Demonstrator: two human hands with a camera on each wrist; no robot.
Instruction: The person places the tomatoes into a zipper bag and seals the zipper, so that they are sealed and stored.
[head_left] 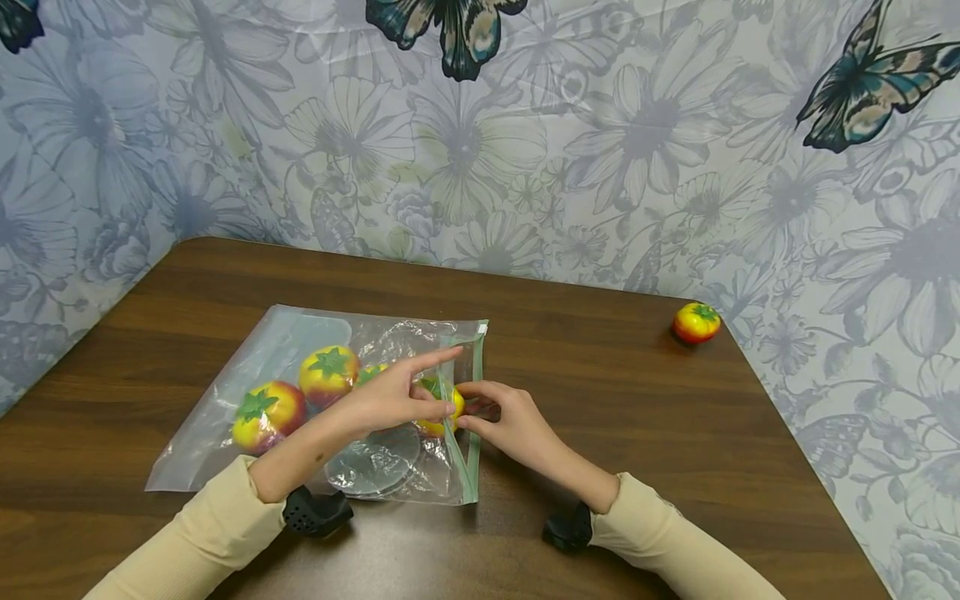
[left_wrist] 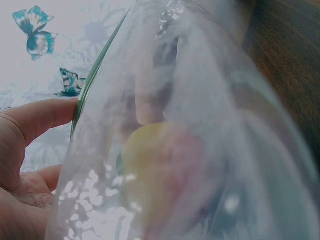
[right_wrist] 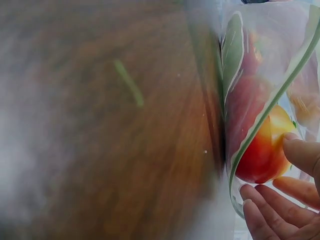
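Note:
A clear zip bag [head_left: 191,442] with green strips at its mouth lies flat, holding several red-and-yellow fruits [head_left: 327,375] with green tops. At the mouth, my left hand [head_left: 378,400] pinches the green-edged rim, its index finger stretched out over the plastic. My right hand [head_left: 517,425] grips another fruit [right_wrist: 272,145] just inside the opening, thumb on one side and fingers on the other. Plastic and my left hand partly cover that fruit in the head view. In the left wrist view, the thin rim [left_wrist: 87,90] meets a fingertip of my left hand [left_wrist: 30,160].
One more red-and-yellow fruit [head_left: 697,323] sits near the back right corner of the brown wooden table [head_left: 600,358]. Behind the table hangs a flowered cloth with butterflies. A pale round shape [head_left: 375,458] shows in the lower part of the bag.

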